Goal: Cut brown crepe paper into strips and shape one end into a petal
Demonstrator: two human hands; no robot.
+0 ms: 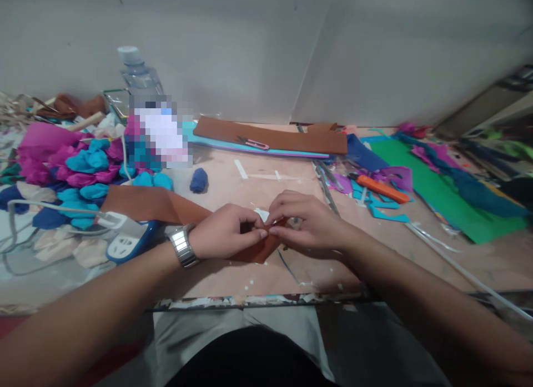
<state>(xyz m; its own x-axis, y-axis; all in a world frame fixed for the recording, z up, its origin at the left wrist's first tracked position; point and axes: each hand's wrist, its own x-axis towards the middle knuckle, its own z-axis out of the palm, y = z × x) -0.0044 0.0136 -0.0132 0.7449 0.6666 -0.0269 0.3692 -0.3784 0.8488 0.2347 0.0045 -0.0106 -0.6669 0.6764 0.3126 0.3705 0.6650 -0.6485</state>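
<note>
In the head view, my left hand, with a silver watch at the wrist, pinches the edge of a long brown strip. Thumb and fingertips of my right hand close on the same strip right beside the left fingertips. The strip runs off to the left across the table; whether it is crepe paper or cloth I cannot tell. A small white piece shows just behind the fingertips. Beyond my left hand lies a small dark-blue roll.
Crumpled pink and blue bundles and a power strip crowd the left, before a bottle. At the back, thread snips rest on a brown folded stack. Rightward lie an orange cutter and a green sheet.
</note>
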